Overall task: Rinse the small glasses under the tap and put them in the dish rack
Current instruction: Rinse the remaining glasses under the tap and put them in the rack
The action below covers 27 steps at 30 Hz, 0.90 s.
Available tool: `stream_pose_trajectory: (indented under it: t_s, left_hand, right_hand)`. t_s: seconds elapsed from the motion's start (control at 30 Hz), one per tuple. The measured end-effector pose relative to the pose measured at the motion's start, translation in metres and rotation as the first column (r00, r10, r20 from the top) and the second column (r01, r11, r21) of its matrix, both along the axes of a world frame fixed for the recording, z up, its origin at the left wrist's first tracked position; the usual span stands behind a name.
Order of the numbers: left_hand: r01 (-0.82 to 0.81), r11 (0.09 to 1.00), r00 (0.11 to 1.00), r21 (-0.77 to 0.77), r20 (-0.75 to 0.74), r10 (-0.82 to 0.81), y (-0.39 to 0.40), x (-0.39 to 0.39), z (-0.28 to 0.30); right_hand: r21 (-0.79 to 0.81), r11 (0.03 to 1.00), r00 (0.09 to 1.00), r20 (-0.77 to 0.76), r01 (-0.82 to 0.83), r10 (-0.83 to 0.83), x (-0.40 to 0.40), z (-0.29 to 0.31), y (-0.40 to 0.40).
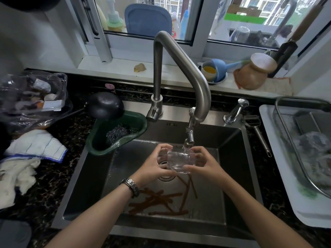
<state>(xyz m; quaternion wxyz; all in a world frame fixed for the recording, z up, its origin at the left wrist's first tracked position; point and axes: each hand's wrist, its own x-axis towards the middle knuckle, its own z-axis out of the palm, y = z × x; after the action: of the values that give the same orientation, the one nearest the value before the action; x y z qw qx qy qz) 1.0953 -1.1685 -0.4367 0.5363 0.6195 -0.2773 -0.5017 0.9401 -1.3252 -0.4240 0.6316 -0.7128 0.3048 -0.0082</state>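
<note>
**Both hands rinse a glass at the sink**

Left hand [154, 163] and right hand [200, 164] cup a small glass [178, 162] between curled fingers, directly under the running tap [189, 138], above the sink [232, 158]. The dish rack [286, 140] waits well to the right; whether any glasses sit there already cannot be told, so racking seemingly remains.

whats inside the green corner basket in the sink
A steel wool scrubber lies in the green basket. A black round object rests over the basket's back edge and covers whatever sits beneath it there.
</note>
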Motion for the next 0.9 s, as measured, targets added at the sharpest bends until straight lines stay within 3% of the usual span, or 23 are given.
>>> stream_pose_trajectory:
  t_s: [0.23, 0.43, 0.67, 0.9]
  left_hand:
    - [0.106, 0.987, 0.994, 0.122, 0.006, -0.107, -0.006, 0.011, 0.002]
    - [0.101, 0.979, 0.981, 0.175, -0.180, -0.069, -0.008, 0.009, -0.002]
    - [-0.014, 0.993, 1.000, 0.121, 0.002, 0.014, -0.006, 0.002, -0.008]
    - [-0.048, 0.997, 0.999, 0.058, -0.016, 0.049, -0.002, -0.004, -0.008]
  right_hand:
    - [-0.051, 0.999, 0.995, 0.095, -0.006, 0.011, -0.004, 0.003, 0.001]
    - [-0.037, 0.999, 0.994, 0.107, -0.022, 0.026, -0.003, 0.004, 0.000]
    - [-0.021, 1.000, 0.996, 0.088, -0.018, 0.020, -0.001, 0.005, 0.000]
    - [0.103, 0.995, 1.000, 0.020, 0.013, -0.015, 0.001, 0.005, -0.001]
